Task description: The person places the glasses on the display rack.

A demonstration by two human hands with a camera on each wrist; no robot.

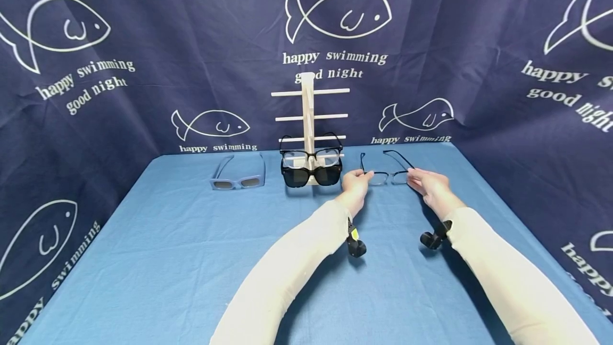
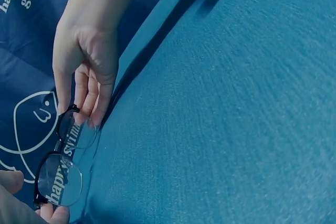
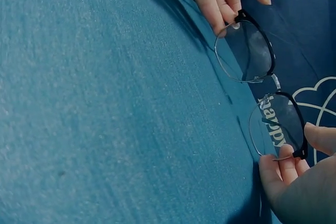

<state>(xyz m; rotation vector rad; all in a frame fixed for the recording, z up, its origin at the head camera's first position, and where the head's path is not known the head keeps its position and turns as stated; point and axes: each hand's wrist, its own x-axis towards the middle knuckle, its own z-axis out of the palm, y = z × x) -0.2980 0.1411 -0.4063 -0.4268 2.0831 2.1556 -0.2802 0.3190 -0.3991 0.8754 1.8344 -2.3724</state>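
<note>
Both hands hold a pair of half-rim eyeglasses (image 1: 386, 177) with a black upper frame, clear lenses and thin metal lower rims. Its temples are unfolded and point toward the back. At one end of the frame, my left hand (image 1: 355, 188) pinches the corner between thumb and fingers. My right hand (image 1: 431, 185) pinches the opposite corner. The right wrist view shows the right hand (image 3: 304, 182) close by, thumb on the frame's front and fingertips beneath the lens. In the left wrist view, the right hand (image 2: 89, 66) reaches down from above onto the eyeglasses (image 2: 60, 178).
Left of the hands stands a wooden display rack (image 1: 307, 116) with several crossbars. Black-framed clear glasses (image 1: 328, 157) and black sunglasses (image 1: 297, 177) hang low on it. Blue-framed sunglasses (image 1: 238, 183) lie farther left on the blue cloth (image 1: 167, 249). A fish-print curtain (image 1: 230, 57) encloses the back and sides.
</note>
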